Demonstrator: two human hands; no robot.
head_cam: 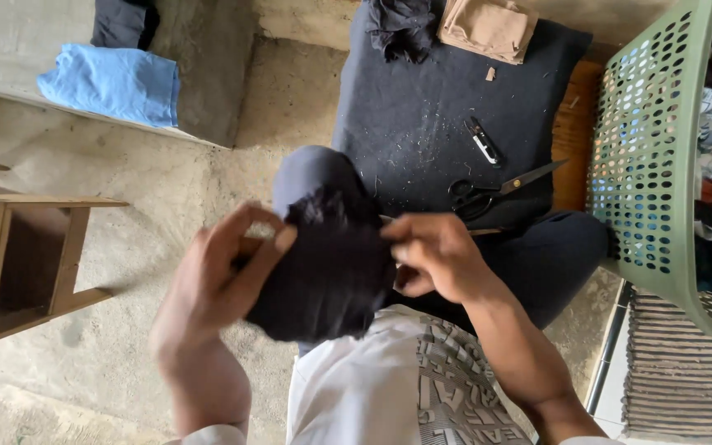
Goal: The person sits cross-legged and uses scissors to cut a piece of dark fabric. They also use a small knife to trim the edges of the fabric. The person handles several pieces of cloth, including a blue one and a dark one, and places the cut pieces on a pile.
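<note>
A concrete floor [166, 189] fills the left of the view, and one dark cushion [447, 107] lies ahead of the person's knees. To the right stands one green perforated basket [644, 165] with mixed clothes inside. One small wooden stool [30, 264] sits at the left, and one blue folded cloth [113, 82] rests on a ledge beyond it. One tan folded cloth [488, 29] lies at the cushion's far edge.

Both hands work one dark cloth [331, 264], held up just above the lap. The left hand [224, 272] is closed on its left edge, fingers curled over the top. The right hand [434, 255] pinches the right edge narrowly; whether it holds a needle or thread too I cannot tell.

The step looks like close handwork on the cloth's edge, stitching or picking. The next move would call for a steady pinch and keeping the fabric taut between the hands.

On the cushion lie one pair of scissors [488, 191] and one small clipper [484, 142], both near the right hand.
</note>
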